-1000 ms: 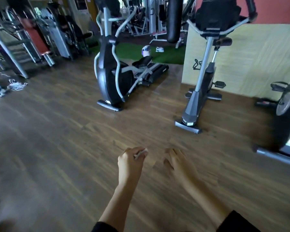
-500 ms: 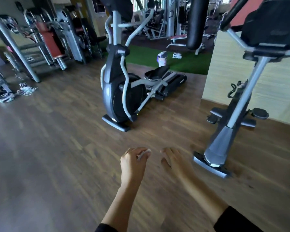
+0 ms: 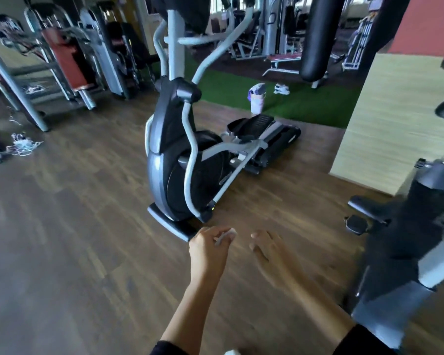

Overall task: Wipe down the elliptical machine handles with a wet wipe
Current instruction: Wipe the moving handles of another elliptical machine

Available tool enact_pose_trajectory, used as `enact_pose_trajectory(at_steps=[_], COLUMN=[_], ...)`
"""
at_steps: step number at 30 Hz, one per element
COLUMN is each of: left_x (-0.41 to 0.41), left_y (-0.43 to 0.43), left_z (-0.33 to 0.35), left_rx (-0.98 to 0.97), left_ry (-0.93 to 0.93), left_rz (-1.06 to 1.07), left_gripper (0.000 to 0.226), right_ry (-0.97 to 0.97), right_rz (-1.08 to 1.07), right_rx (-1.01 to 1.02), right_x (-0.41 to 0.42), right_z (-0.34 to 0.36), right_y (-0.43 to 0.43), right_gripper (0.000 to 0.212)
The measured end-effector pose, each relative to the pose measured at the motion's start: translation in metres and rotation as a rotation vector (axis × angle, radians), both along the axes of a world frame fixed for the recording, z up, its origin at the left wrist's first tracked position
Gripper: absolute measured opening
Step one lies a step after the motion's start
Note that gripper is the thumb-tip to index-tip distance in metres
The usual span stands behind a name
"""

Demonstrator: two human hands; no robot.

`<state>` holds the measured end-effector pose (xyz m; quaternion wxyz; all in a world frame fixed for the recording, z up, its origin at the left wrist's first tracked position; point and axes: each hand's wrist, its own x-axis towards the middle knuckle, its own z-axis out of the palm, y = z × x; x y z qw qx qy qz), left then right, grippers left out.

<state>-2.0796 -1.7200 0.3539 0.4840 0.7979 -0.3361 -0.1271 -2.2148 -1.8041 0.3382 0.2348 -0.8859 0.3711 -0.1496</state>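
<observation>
Where left hand (image 3: 207, 249) pinches, wipe (image 3: 225, 235) (white) protrudes

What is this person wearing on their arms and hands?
The left hand and right hand are bare, no gloves, and so are the forearms. A black sleeve ends high on each arm: left sleeve, right sleeve, at the picture's bottom edge. No watch shows; the right hand is blurred.
</observation>
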Motion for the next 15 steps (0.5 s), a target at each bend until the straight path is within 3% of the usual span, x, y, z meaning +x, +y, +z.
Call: enact_pose_trajectory(at_steps=[15], left_x=[0.173], left_y=[-0.355], left_z=[-0.002], left_rx=[0.013], left_ry=[0.018], left_rz=[-0.077], left_gripper=[0.008], right_ry=[-0.031], right_rz=[-0.106], right_rx=[-0.039], right_x=[0.171], right_z=[0.003], right_y=[-0.347], right_gripper=[0.033])
